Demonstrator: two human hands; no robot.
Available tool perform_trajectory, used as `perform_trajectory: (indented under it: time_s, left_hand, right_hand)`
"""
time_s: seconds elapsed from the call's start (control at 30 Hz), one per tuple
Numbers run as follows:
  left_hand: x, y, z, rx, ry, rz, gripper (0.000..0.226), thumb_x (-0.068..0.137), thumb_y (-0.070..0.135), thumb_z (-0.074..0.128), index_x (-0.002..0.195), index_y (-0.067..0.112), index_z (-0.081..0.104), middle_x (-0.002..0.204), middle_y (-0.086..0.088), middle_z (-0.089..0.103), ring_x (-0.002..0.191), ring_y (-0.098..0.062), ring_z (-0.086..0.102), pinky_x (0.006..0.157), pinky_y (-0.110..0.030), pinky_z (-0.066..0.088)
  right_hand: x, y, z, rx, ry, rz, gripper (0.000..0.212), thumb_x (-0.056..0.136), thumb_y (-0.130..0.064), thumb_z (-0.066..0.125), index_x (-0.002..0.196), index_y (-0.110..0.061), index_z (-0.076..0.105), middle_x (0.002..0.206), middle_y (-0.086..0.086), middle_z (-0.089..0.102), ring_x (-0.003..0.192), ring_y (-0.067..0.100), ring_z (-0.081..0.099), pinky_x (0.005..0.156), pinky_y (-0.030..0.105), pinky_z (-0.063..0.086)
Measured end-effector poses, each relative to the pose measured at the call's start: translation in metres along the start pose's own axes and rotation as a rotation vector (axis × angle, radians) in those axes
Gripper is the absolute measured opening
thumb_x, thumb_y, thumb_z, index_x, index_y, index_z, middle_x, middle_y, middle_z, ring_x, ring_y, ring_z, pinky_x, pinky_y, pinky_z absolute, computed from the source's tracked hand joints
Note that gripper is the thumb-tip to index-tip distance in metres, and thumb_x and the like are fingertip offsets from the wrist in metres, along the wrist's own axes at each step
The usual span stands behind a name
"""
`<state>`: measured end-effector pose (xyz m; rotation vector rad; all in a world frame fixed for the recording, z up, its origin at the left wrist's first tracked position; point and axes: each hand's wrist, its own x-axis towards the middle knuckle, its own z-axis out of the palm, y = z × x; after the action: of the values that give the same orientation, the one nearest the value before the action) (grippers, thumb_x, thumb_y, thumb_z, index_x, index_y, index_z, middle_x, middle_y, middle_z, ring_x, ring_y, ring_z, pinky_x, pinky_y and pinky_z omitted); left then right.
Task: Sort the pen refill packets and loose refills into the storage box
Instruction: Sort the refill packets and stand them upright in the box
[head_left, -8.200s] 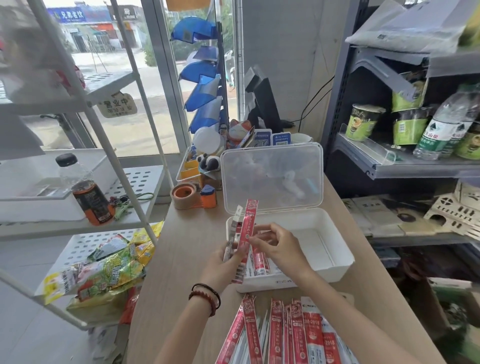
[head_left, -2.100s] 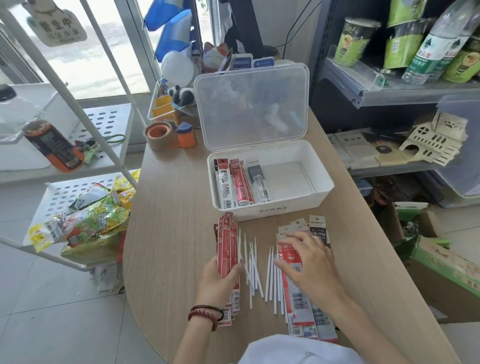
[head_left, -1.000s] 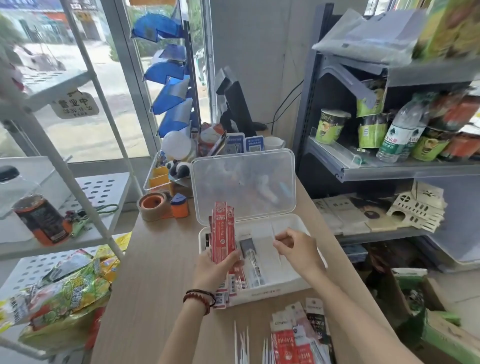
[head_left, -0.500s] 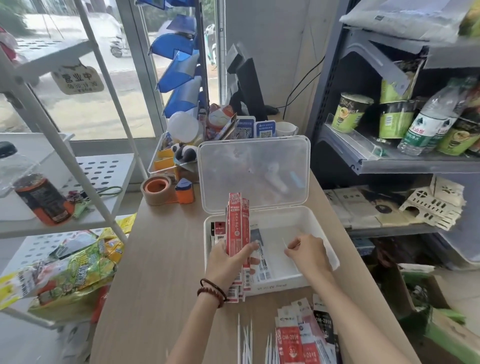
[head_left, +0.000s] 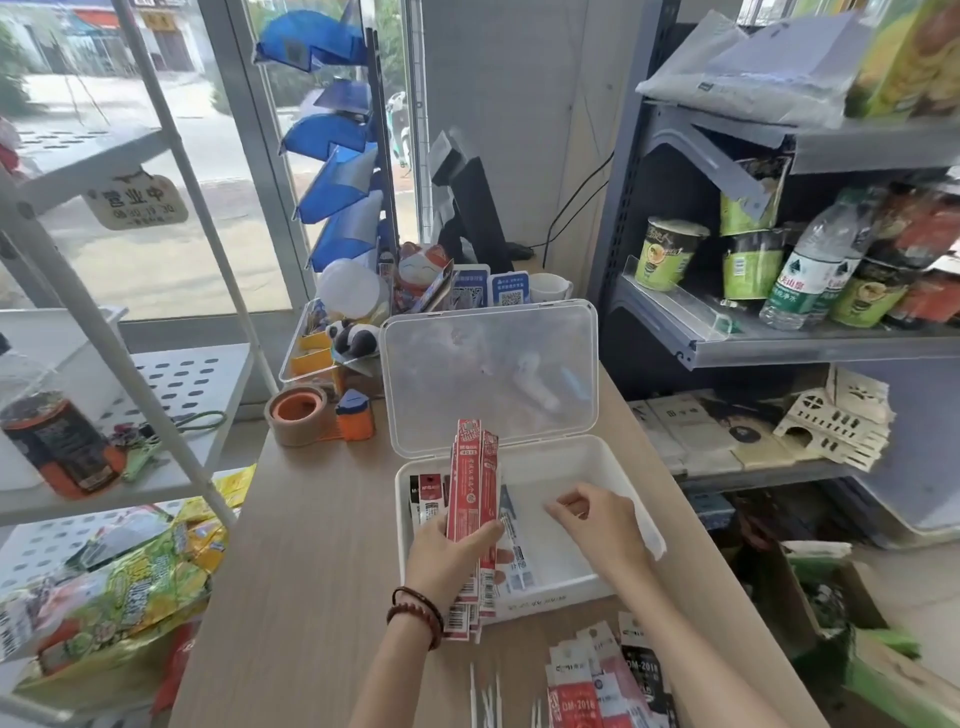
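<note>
Red packets (head_left: 472, 483) stand upright as a bundle in the left hand (head_left: 447, 558), which grips them round the middle with the thumb across the front. Their lower ends hang in front of the near wall of the box (head_left: 550, 597). It sits open on the table (head_left: 311, 545), with its clear lid (head_left: 488, 374) standing up behind it. Inside, along the left wall, more packets (head_left: 428, 499) lie flat, and a pale packet (head_left: 515, 540) with a barcode lies just right of the bundle. The right hand (head_left: 597, 525) hovers over the middle of the box with its fingers curled and thumb and forefinger close together; whether it pinches anything cannot be told. Nearer the person, thin white refills (head_left: 485, 696) lie loose on the table, with a fanned pile (head_left: 608, 680) of packets just to their right. 2 bead bracelets (head_left: 415, 616) circle the left wrist. A tape roll (head_left: 296, 415) stands left of the lid.
</note>
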<state>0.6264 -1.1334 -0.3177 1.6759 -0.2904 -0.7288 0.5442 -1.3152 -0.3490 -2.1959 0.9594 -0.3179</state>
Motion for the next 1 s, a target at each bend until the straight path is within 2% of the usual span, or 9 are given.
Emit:
perform_trajectory:
  time_s: [0.17, 0.27, 0.37, 0.43, 0.53, 0.63, 0.73, 0.87, 1.0]
  left_hand:
    - [-0.003, 0.002, 0.0, -0.022, -0.005, 0.014, 0.021, 0.082, 0.016, 0.07, 0.1, 0.01, 0.062, 0.083, -0.007, 0.073, 0.071, -0.021, 0.073, 0.064, -0.038, 0.06]
    - [-0.003, 0.003, 0.0, -0.005, -0.001, 0.016, 0.019, 0.081, 0.016, 0.072, 0.096, 0.01, 0.063, 0.081, -0.009, 0.073, 0.069, -0.022, 0.073, 0.067, -0.043, 0.06]
    - [-0.003, 0.002, 0.0, 0.019, 0.0, 0.007, 0.022, 0.077, 0.021, 0.076, 0.094, 0.012, 0.067, 0.082, -0.01, 0.074, 0.071, -0.025, 0.073, 0.074, -0.052, 0.057]
    - [-0.003, 0.001, 0.0, 0.038, -0.004, 0.005, 0.025, 0.073, 0.026, 0.078, 0.093, 0.016, 0.069, 0.083, -0.007, 0.075, 0.074, -0.026, 0.073, 0.075, -0.052, 0.057]
    - [-0.005, 0.0, 0.0, 0.095, -0.014, 0.026, 0.018, 0.073, 0.027, 0.078, 0.089, 0.022, 0.07, 0.077, 0.0, 0.074, 0.078, -0.023, 0.072, 0.072, -0.038, 0.06]
    - [-0.006, -0.001, 0.001, 0.115, 0.019, 0.063, 0.01, 0.078, 0.024, 0.075, 0.084, 0.023, 0.067, 0.069, 0.006, 0.07, 0.062, -0.005, 0.067, 0.055, -0.017, 0.051]
    - [-0.006, -0.001, 0.002, 0.114, 0.069, 0.054, 0.013, 0.077, 0.024, 0.075, 0.083, 0.02, 0.065, 0.069, 0.006, 0.067, 0.053, 0.0, 0.06, 0.051, -0.015, 0.047]
    - [-0.004, -0.001, 0.002, 0.07, 0.035, 0.003, 0.022, 0.074, 0.023, 0.078, 0.09, 0.017, 0.065, 0.084, -0.001, 0.074, 0.074, -0.016, 0.073, 0.073, -0.04, 0.059]
    - [-0.003, -0.001, 0.002, 0.067, 0.025, 0.013, 0.021, 0.076, 0.023, 0.077, 0.091, 0.018, 0.064, 0.083, -0.001, 0.074, 0.072, -0.012, 0.073, 0.069, -0.031, 0.059]
  right_hand:
    - [-0.015, -0.018, -0.008, 0.276, -0.097, -0.057, 0.029, 0.084, -0.052, 0.065, 0.084, -0.024, 0.07, 0.078, -0.008, 0.073, 0.068, 0.003, 0.068, 0.07, 0.018, 0.05]
    - [-0.023, -0.036, -0.004, 0.398, -0.173, -0.114, 0.033, 0.081, -0.057, 0.062, 0.09, -0.025, 0.07, 0.081, -0.008, 0.074, 0.07, 0.006, 0.069, 0.067, 0.017, 0.049]
    - [-0.028, -0.043, 0.01, 0.409, -0.246, -0.151, 0.04, 0.074, -0.061, 0.065, 0.09, -0.026, 0.071, 0.082, -0.006, 0.074, 0.071, 0.011, 0.069, 0.067, 0.02, 0.054]
    - [-0.028, -0.043, 0.012, 0.414, -0.243, -0.149, 0.042, 0.07, -0.063, 0.069, 0.091, -0.026, 0.072, 0.082, -0.006, 0.074, 0.074, 0.01, 0.069, 0.068, 0.022, 0.056]
    - [-0.027, -0.044, 0.005, 0.539, -0.287, -0.125, 0.037, 0.074, -0.047, 0.073, 0.097, -0.017, 0.073, 0.083, -0.003, 0.075, 0.071, 0.003, 0.068, 0.06, 0.014, 0.049]
    - [-0.028, -0.044, 0.003, 0.573, -0.323, -0.11, 0.028, 0.081, -0.038, 0.071, 0.1, -0.017, 0.072, 0.082, -0.004, 0.075, 0.068, 0.0, 0.065, 0.056, 0.012, 0.045]
    - [-0.028, -0.041, 0.007, 0.518, -0.23, -0.091, 0.022, 0.09, -0.04, 0.062, 0.102, -0.023, 0.068, 0.083, -0.005, 0.075, 0.07, 0.004, 0.068, 0.056, 0.02, 0.051]
    - [-0.025, -0.032, 0.011, 0.438, 0.127, -0.111, 0.017, 0.1, -0.031, 0.048, 0.11, -0.032, 0.062, 0.073, -0.002, 0.064, 0.06, 0.003, 0.061, 0.055, 0.017, 0.05]
    - [-0.018, -0.03, 0.009, 0.407, 0.092, -0.065, 0.01, 0.092, -0.033, 0.064, 0.094, -0.024, 0.06, 0.073, -0.007, 0.07, 0.057, 0.002, 0.062, 0.06, 0.013, 0.045]
